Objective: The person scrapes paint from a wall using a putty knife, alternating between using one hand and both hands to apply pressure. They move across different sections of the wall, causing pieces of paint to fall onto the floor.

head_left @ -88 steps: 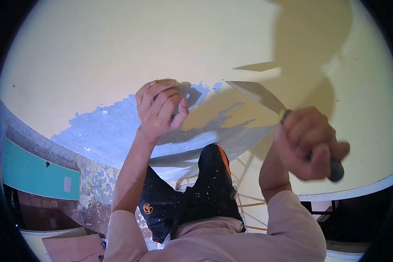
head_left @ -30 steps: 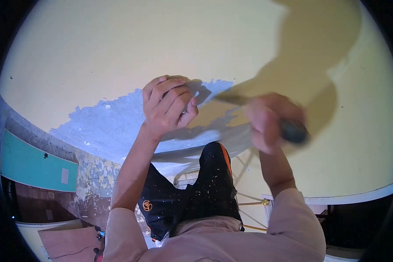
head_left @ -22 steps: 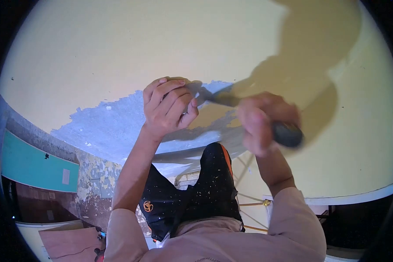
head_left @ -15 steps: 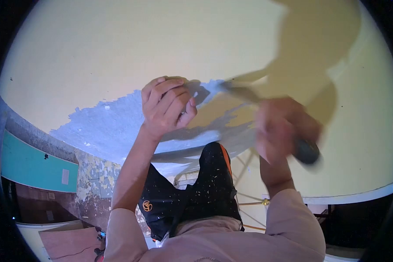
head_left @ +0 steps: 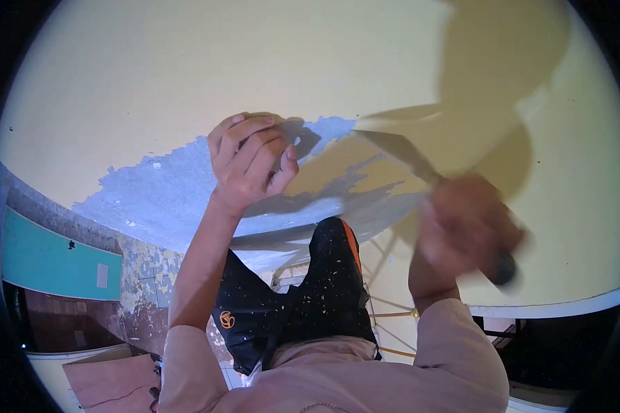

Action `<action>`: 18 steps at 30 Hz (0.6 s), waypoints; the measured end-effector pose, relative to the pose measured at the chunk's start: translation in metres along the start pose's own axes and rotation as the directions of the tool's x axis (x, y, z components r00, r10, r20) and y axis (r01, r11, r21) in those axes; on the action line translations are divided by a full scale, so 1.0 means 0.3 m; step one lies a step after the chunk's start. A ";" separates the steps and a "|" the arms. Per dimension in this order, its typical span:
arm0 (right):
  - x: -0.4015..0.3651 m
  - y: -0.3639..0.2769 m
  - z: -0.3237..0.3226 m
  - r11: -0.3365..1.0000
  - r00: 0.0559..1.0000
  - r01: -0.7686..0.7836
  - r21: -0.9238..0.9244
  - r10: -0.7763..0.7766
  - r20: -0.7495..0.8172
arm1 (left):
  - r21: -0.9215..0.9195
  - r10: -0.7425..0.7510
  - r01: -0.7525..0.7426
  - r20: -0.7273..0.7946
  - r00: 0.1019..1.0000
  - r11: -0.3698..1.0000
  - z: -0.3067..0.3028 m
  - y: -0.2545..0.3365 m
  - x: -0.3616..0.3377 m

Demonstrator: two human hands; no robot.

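My right hand, smeared by motion, is wrapped round the dark handle of a scraper. The scraper's flat, flared metal blade points up and left. Its edge is at the border of a grey bare patch where the yellow paint on the wall is gone. To the left, my left hand is raised in a loose fist over the upper part of that patch, fingers curled in. Nothing shows in it, and it casts a shadow on the wall beside it.
My knees, in dark trousers speckled with pale flakes, are below the patch. A turquoise panel is at the left, near a mottled, peeling surface. Thin yellowish bars run beside my right knee. A reddish-brown board lies lower left.
My right hand and the scraper have moved right and slightly down. My left hand sits a little further left and up in view, still curled.
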State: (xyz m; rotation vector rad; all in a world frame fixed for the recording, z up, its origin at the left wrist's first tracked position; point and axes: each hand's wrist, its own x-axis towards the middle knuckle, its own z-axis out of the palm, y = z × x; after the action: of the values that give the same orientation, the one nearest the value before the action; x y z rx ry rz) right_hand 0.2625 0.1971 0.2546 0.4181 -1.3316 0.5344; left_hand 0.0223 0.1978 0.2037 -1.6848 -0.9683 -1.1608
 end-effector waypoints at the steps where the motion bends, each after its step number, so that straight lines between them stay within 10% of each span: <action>1: -0.033 -0.005 -0.008 0.961 0.978 -0.206 -0.183 0.205 -0.024 | -0.001 0.007 -0.007 -0.001 1.000 1.000 -0.001 0.002 0.001; 4: -0.070 0.002 -0.033 0.683 0.825 -0.545 -0.485 0.539 -0.168 | 0.003 0.014 -0.014 0.004 1.000 1.000 -0.001 0.000 -0.001; 8: -0.013 -0.001 -0.018 0.968 0.980 -0.196 -0.157 0.197 -0.008 | 0.025 -0.001 0.001 0.019 1.000 1.000 -0.005 0.008 -0.004; 10: -0.023 0.003 0.067 0.370 0.714 -0.595 -0.714 0.651 -0.257 | 0.024 0.022 -0.022 0.005 1.000 0.999 0.000 0.000 -0.002; 11: -0.023 0.004 0.055 0.379 0.723 -0.590 -0.714 0.641 -0.257 | 0.027 0.033 -0.033 -0.003 0.999 0.999 0.002 -0.004 0.000; 14: -0.025 -0.004 -0.020 0.954 0.961 -0.275 -0.119 0.274 -0.022 | 0.016 -0.002 0.001 0.027 1.000 1.000 0.003 -0.001 -0.011; 18: -0.136 0.104 -0.022 0.860 0.990 -0.141 -0.491 0.127 -0.063 | 0.031 0.011 -0.012 0.021 1.000 0.999 -0.003 0.004 -0.002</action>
State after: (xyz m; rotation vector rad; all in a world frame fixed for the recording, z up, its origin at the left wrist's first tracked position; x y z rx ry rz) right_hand 0.2434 0.2208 0.2129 -0.1084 -1.4191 0.2917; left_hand 0.0230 0.1965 0.2032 -1.6787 -0.9835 -1.1176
